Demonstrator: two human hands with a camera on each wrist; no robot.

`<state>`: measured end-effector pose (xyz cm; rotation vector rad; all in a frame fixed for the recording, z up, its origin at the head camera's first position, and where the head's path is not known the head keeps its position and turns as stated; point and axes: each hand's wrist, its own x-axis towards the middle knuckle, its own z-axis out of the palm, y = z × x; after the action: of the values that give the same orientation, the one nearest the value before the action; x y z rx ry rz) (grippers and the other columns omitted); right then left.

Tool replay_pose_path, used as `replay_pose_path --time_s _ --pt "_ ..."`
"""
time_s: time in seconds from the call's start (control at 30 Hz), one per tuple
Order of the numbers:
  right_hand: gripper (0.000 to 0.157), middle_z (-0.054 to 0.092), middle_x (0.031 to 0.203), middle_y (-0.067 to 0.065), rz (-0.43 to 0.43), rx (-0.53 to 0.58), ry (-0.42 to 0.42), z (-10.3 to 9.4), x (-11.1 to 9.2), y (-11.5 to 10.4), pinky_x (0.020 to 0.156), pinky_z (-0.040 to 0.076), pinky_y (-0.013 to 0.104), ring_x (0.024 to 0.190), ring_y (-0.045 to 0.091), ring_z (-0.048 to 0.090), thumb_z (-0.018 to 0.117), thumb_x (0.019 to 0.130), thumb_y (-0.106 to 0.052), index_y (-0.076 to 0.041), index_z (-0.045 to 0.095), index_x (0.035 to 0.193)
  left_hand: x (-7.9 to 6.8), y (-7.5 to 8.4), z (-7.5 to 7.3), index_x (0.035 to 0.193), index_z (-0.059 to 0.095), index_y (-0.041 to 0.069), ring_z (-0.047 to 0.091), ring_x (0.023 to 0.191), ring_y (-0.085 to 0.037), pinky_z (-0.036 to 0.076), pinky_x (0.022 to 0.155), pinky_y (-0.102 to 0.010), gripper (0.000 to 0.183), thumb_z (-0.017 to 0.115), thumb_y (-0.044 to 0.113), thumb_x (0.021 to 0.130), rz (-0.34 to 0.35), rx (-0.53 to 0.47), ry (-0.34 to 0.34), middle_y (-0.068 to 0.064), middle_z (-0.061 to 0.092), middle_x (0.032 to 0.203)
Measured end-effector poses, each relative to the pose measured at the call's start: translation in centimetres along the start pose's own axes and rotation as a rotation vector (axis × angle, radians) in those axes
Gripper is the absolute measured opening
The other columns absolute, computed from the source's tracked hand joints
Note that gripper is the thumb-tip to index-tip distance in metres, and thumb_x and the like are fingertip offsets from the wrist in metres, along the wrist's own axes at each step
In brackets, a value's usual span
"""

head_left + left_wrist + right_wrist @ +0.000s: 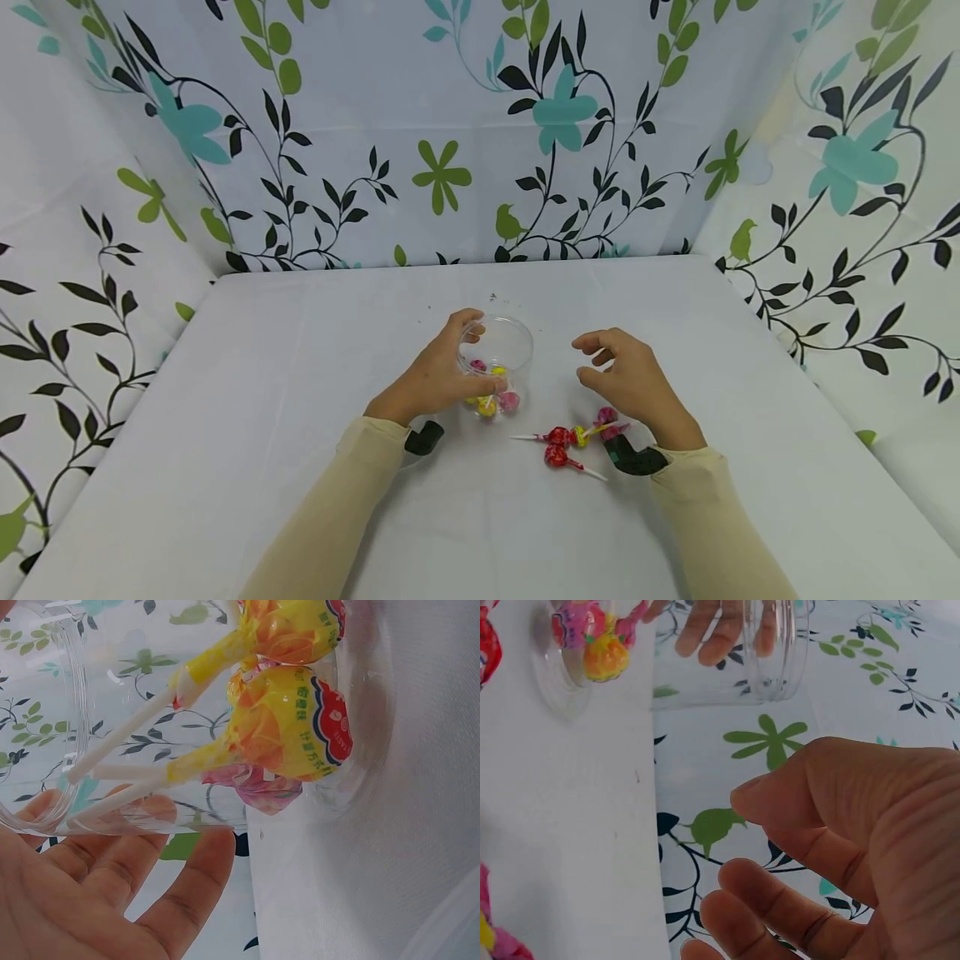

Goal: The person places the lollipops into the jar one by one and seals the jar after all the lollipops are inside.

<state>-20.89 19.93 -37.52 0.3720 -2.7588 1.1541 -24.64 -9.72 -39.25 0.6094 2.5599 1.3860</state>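
Grips the clear jar [519, 357] of yellow and pink lollipops [487, 407] with the left hand [435, 373], fingers curled round its wall, on the bench [225, 433], in from mid far edge. Holds the right hand [633, 379] apart, towards the right edge, with fingers half bent, grasping nothing. Includes loose lollipops [557, 457] farther from the far edge.
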Motion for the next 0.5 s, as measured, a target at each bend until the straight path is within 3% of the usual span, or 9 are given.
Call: replay_pose_path --time_s 0.2,0.5 --pt "0.032 0.067 0.119 0.02 0.077 -0.057 -0.094 -0.3 -0.7 1.4 0.081 0.057 0.045 0.103 0.033 0.064 0.07 0.092 -0.007 -0.003 0.07 0.124 0.0 0.2 0.0 0.159 0.024 0.026 0.042 0.147 -0.027 0.035 0.116 -0.063 0.104 0.089 0.046 0.081 0.001 -0.002 -0.003 -0.006 0.045 0.159" --pt "0.024 0.067 0.105 0.011 0.219 -0.128 -0.316 -0.9 -1.1 2.2 0.069 0.051 0.033 0.09 0.026 0.06 0.07 0.09 -0.012 -0.007 0.072 0.113 0.0 0.3 0.0 0.158 0.024 0.031 0.04 0.148 -0.028 0.035 0.117 -0.064 0.103 0.089 0.047 0.08 -0.021 -0.012 -0.005 -0.002 0.045 0.159"
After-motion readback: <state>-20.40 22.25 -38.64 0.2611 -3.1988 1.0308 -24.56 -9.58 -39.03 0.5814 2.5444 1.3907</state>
